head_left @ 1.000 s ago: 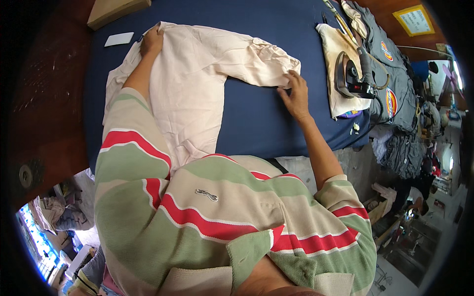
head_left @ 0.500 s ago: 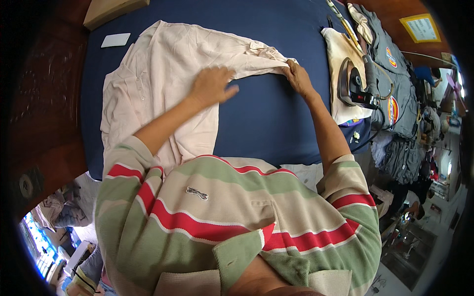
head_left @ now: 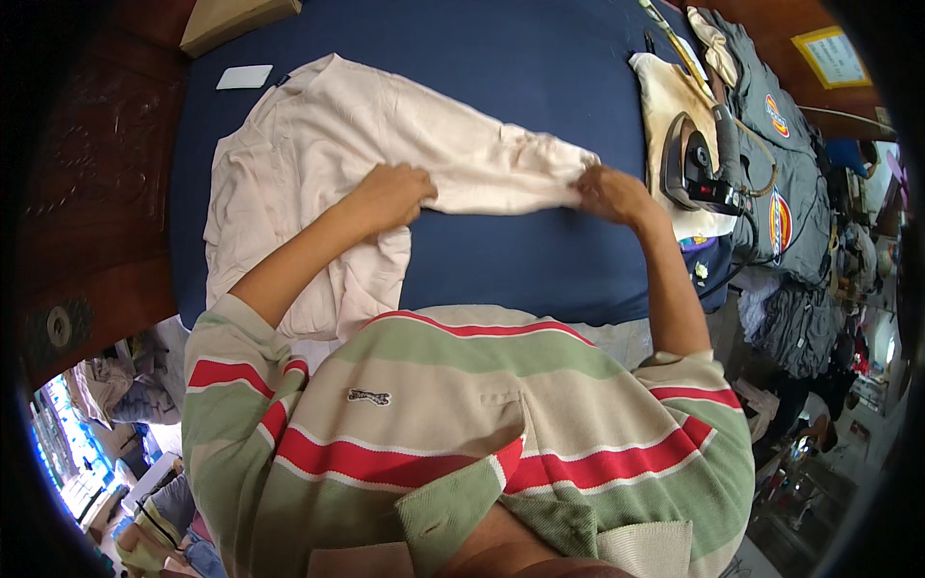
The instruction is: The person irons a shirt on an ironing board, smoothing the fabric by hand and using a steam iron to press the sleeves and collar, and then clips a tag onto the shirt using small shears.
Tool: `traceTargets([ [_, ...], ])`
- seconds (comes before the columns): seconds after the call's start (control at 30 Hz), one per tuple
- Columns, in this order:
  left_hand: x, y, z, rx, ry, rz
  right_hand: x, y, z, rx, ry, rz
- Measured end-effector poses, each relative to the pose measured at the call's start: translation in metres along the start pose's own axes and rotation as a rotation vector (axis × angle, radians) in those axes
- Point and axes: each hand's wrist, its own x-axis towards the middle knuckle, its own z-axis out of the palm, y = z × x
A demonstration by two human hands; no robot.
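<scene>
A pale pink long-sleeved shirt lies wrinkled over a dark blue table cover, one sleeve stretched out to the right. At that sleeve's end, my right hand is closed around the cuff, which bunches in soft folds. My left hand has its fingers curled at the sleeve's near edge, close to where it joins the body, and seems to pinch the cloth there. Its fingertips are partly hidden.
An iron rests on a cream folded cloth to the right, its cord trailing over dark grey garments. A white flat card-like object and a cardboard box lie at the far left. The blue table cover shows in front.
My left hand went from spread fingers over the shirt to curled at the sleeve's edge. My right hand moved nearer and slightly right with the cuff, and the sleeve now lies wider and straighter.
</scene>
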Motion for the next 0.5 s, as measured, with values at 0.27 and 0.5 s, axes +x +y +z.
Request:
traceTargets([
  [0.27,0.065,-0.101,-0.032,0.152,0.369,-0.202,0.091,-0.039,0.011,0.47,0.498,0.18],
  [0.5,0.104,-0.129,-0.069,0.26,-0.115,-0.348,0.119,-0.024,0.039,0.184,0.572,0.214],
])
